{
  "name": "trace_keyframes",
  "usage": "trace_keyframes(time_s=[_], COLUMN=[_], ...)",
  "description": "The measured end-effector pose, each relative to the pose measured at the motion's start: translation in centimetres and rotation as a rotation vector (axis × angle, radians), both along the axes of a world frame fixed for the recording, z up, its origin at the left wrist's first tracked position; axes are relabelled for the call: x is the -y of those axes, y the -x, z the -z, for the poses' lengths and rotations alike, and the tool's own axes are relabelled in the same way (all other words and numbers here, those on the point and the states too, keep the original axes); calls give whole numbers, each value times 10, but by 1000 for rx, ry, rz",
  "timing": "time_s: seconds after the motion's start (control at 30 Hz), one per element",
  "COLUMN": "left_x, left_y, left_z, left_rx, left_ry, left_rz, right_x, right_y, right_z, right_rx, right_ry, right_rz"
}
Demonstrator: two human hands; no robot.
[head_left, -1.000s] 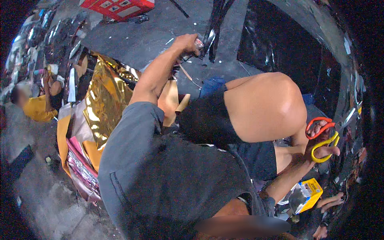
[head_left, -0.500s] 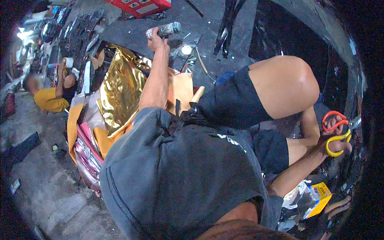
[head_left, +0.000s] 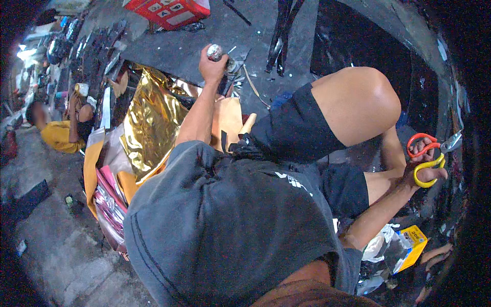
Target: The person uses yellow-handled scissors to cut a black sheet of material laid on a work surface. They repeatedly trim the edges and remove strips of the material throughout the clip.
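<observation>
My left hand (head_left: pixel 211 67) is closed around a grimy, clear-grey bottle (head_left: pixel 215 51), one rounded end of which faces up. Most of its body is hidden by my fingers. Just right of that hand, small pale items (head_left: pixel 235 66) lie on the floor, too blurred to name. Out at the right, beyond my bent leg, a pair of scissors (head_left: pixel 451 143) is in my right hand (head_left: pixel 420 166). One handle loop is red, the other yellow, and my fingers are through them. The metal blades point up and right, away from me.
Gold foil sheets (head_left: pixel 153 123) and pink and tan pieces (head_left: pixel 110 199) are heaped at my left. A red box (head_left: pixel 171 13) stands ahead, black strips (head_left: pixel 281 38) beside it. A yellow-and-blue box (head_left: pixel 410 248) lies lower right. Another person in yellow (head_left: pixel 61 135) sits far left.
My left hand has turned the bottle from lying sideways to end-up and shifted it slightly right and nearer. My right hand, still on the scissors, has risen a little in the picture.
</observation>
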State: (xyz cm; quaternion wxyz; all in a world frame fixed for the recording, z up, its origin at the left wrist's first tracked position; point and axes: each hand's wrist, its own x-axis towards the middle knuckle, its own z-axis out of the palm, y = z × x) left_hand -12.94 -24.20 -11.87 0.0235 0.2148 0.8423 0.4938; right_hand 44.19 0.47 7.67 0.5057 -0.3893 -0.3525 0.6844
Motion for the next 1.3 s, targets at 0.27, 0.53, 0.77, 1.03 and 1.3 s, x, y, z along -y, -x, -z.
trace_keyframes(time_s=[0.27,0.53,0.77,1.03,1.3], left_x=[-10,15,19,27,23], left_y=[-6,4,-1,-15,-26], left_z=[3,55,44,53,44], left_rx=[-265,-10,-167,-258,-212], left_ry=[101,308,417,364,501], left_rz=[251,277,424,286,190], right_x=[-2,-3,9,48,53], right_y=[-1,-8,6,50,39], right_z=[6,12,7,-36,-20], right_rx=[-140,-249,-442,-1392,-761], right_ry=[-28,-76,-8,700,263], right_rz=[-107,-267,-305,-166,-242])
